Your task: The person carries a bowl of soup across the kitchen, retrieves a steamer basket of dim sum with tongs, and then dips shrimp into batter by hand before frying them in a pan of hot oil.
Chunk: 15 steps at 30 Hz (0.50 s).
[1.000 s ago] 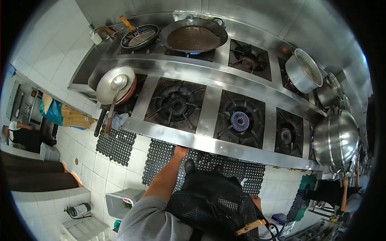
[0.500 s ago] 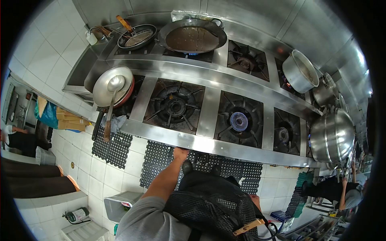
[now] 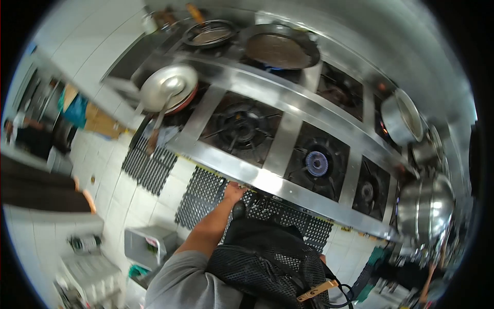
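Stove [image 3: 283, 147], shiny steel around black burners [image 3: 243, 129], blue flame [image 3: 316, 163] alight, left hand [image 3: 235, 192] at its edge, both hands' grip unclear

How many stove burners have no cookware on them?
4. Front row: a burner right of the red pan, the lit burner, a third burner beyond. Back row: a fourth burner right of the wok. Others may be hidden.

The left grip [image 3: 235, 191] is just by the front edge of the stove [image 3: 284, 147]. Farther right, a burner [image 3: 316, 163] shows blue flame. A ladle [image 3: 174, 85] rests in a pan [image 3: 151, 93] at the left end, a wok [image 3: 310, 49] stands near the back edge, a steel pot [image 3: 424, 206] at the right end.
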Available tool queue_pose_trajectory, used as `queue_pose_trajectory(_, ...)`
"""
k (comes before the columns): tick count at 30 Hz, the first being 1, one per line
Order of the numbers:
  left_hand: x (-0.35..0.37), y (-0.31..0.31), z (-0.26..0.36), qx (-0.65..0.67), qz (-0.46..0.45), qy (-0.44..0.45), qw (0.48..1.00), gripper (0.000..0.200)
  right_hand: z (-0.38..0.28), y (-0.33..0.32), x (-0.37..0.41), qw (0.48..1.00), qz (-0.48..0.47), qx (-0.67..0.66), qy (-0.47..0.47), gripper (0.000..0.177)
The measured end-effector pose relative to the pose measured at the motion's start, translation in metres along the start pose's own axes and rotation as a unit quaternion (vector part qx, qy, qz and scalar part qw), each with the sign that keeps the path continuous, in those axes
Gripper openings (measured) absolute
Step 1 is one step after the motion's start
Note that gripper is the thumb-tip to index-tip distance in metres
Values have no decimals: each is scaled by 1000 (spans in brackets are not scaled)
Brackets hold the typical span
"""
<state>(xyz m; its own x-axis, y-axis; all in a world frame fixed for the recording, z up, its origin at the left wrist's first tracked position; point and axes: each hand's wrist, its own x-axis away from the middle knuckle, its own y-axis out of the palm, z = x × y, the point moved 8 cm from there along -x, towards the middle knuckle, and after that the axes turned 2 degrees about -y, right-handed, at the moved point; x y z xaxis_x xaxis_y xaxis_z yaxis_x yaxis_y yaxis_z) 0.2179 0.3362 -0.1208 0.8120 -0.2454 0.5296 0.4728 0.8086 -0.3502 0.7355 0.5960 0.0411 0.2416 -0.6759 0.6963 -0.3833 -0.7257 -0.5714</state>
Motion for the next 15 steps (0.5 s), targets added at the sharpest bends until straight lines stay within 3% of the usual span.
queue_pose_trajectory(2, 38, -21, 24, -55, -137, 0, 989, 49, -14, 2, -32, 998, -40, 35, -38, 24)
queue_pose_trajectory(4, 80, -58, 3, 223, 5, -32, 974, 35, -37, 4, -70, 989, -93, 81, -85, 24)
queue_pose_trajectory(6, 140, -109, -3, 180, 86, -60, 978, 29, -69, 10, -115, 970, -152, 136, -133, 24)
queue_pose_trajectory(7, 169, -125, -23, 247, 138, -68, 957, 27, -88, 16, -135, 957, -183, 164, -154, 24)
queue_pose_trajectory(10, 274, -166, -77, 348, 299, -90, 884, 24, -145, 44, -191, 912, -268, 238, -201, 24)
queue_pose_trajectory(12, 371, -168, -89, 451, 412, -126, 781, 23, -179, 69, -209, 873, -311, 297, -229, 25)
queue_pose_trajectory(15, 478, -135, -122, 513, 482, -129, 699, 24, -211, 123, -214, 821, -358, 358, -263, 25)
